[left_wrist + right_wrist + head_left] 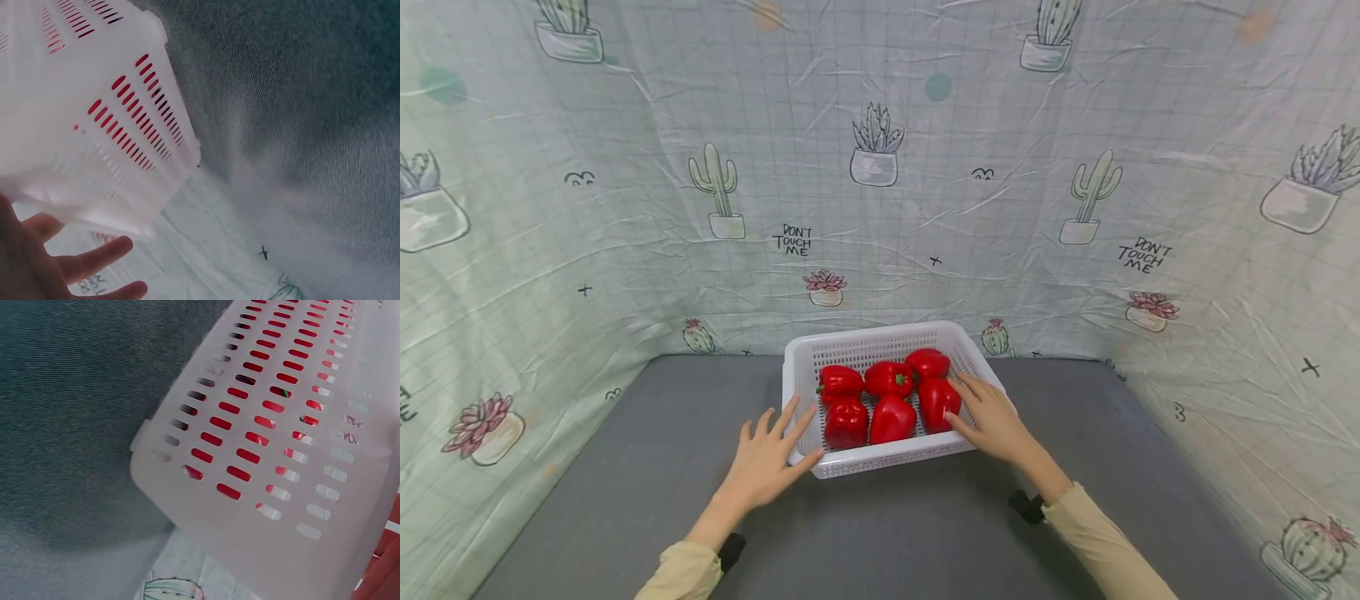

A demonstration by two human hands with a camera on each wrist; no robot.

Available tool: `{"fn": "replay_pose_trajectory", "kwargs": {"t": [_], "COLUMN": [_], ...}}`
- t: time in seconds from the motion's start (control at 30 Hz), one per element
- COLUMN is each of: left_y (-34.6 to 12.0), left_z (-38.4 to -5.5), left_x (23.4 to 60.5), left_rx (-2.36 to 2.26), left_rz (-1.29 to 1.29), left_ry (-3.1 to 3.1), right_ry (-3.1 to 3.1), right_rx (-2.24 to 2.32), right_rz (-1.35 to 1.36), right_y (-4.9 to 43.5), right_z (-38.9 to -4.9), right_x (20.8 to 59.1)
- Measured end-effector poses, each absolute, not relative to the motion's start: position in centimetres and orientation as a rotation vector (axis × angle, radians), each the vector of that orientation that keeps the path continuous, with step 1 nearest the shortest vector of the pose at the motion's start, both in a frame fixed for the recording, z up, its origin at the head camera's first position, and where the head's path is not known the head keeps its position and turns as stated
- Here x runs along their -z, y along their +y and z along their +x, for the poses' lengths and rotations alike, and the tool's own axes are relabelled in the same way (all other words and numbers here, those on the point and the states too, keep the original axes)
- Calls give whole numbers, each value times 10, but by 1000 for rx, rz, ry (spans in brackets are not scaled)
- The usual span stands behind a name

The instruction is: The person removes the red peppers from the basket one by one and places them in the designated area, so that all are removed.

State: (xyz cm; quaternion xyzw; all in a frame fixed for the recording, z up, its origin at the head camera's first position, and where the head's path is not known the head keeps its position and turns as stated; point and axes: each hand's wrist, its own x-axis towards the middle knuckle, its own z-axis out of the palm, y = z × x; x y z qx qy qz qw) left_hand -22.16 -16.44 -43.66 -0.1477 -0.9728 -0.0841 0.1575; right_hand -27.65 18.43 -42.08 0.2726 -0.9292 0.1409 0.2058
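Observation:
Several red bell peppers (892, 419) lie in a white slotted plastic basket (895, 455). My left hand (762, 463) is spread at the basket's left front corner, fingers straight and holding nothing; in the left wrist view its fingers (97, 257) lie beside the rim. My right hand (995, 421) reaches over the right rim. Its thumb and fingertips overlap the right front bell pepper (936, 402) in the head view, with the fingers extended rather than curled. The right wrist view shows mostly the basket wall (250, 444), with a bit of the hand (382, 569) at the edge.
The basket stands on a dark grey table (895, 533), near its back edge. A pale curtain (880, 225) printed with cacti hangs behind and along both sides. Each wrist wears a black band (1028, 506).

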Motion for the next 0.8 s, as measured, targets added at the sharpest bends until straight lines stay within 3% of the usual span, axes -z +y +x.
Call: {"fn": "replay_pose_trajectory", "kwargs": {"t": [0.8], "left_y": [-160], "left_z": [-223], "left_x": [438], "left_rx": [257], "left_rz": [-386], "left_ry": [-2830], "right_ry": [-2792], "right_rx": [-220], "right_rz": [642], "right_y": [165], "right_z": [-320], "right_x": [420]}}
